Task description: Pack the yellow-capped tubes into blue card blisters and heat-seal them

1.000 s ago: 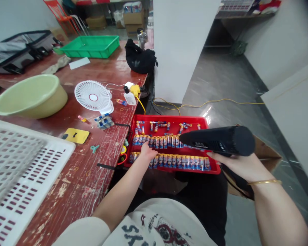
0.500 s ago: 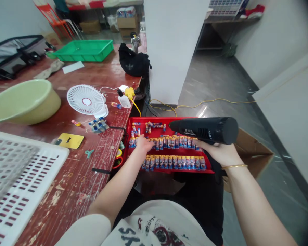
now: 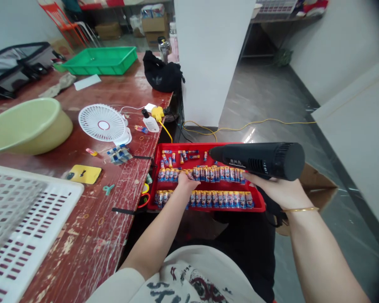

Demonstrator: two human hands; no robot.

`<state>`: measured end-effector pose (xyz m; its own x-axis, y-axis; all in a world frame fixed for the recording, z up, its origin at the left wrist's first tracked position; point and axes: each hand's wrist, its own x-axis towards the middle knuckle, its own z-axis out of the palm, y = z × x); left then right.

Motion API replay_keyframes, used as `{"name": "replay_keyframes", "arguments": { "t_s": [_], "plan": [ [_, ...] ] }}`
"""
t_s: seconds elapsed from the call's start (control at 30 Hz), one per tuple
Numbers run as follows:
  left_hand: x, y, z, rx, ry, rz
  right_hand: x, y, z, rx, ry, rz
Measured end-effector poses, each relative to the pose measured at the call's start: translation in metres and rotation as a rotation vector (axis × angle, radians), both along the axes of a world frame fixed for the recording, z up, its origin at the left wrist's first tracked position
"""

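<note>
A red tray (image 3: pixel 208 146) holds small tubes with blue wrappers and yellow-orange tops. A front row of tubes (image 3: pixel 221 199) and a middle row of tubes (image 3: pixel 219 174) stand side by side; loose tubes (image 3: pixel 183 155) lie scattered along the back. My left hand (image 3: pixel 187 182) reaches into the middle row, thumb and fingers closed about a tube there; the fingertips are partly hidden. My right hand (image 3: pixel 276 191) is wrapped round the grip of a black heat gun (image 3: pixel 255 159), held above the tray's right side. Its nozzle points left, over the back part of the tray.
Left stands a worn red table (image 3: pixel 66 219) with a white basket (image 3: pixel 53 214), green basin (image 3: pixel 28 124), white fan (image 3: pixel 102 123), yellow phone (image 3: pixel 84 174) and green tray (image 3: pixel 101 69). A pillar (image 3: pixel 205 63) rises beyond. A yellow cable (image 3: pixel 236 129) crosses the floor; a cardboard box (image 3: pixel 318 185) sits right.
My left hand has moved right along the middle row. The heat gun has shifted slightly right, still in my right hand. Some loose tubes at the back lie differently.
</note>
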<state>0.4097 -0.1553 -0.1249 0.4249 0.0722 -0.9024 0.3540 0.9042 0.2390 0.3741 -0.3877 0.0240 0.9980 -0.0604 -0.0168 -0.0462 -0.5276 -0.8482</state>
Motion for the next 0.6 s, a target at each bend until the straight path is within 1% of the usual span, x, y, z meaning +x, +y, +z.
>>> {"name": "replay_keyframes", "arguments": {
  "t_s": [0.07, 0.17, 0.27, 0.33, 0.4, 0.47, 0.53, 0.6],
  "plan": [
    [0.008, -0.001, 0.002, 0.02, 0.001, -0.008, -0.001, -0.004, -0.001, 0.024, 0.017, 0.002],
    [0.032, 0.003, 0.011, 0.043, -0.045, -0.029, -0.002, -0.008, -0.003, 0.035, 0.015, 0.025],
    [0.057, 0.018, 0.026, 0.087, -0.144, -0.031, -0.004, -0.01, -0.003, 0.039, 0.021, 0.052],
    [0.064, 0.028, 0.035, 0.112, -0.198, -0.027, -0.007, -0.012, -0.003, 0.053, 0.032, 0.046],
    [0.059, 0.034, 0.039, 0.12, -0.2, -0.033, -0.012, -0.015, -0.004, 0.067, 0.051, 0.046],
    [0.043, 0.03, 0.037, 0.107, -0.146, -0.054, -0.017, -0.02, -0.006, 0.061, 0.077, 0.068],
    [0.022, 0.018, 0.03, 0.062, -0.078, -0.091, -0.022, -0.026, -0.009, 0.024, 0.09, 0.081],
    [0.005, 0.001, 0.02, -0.001, -0.04, -0.127, -0.027, -0.033, -0.012, -0.045, 0.082, 0.048]
  ]
}}
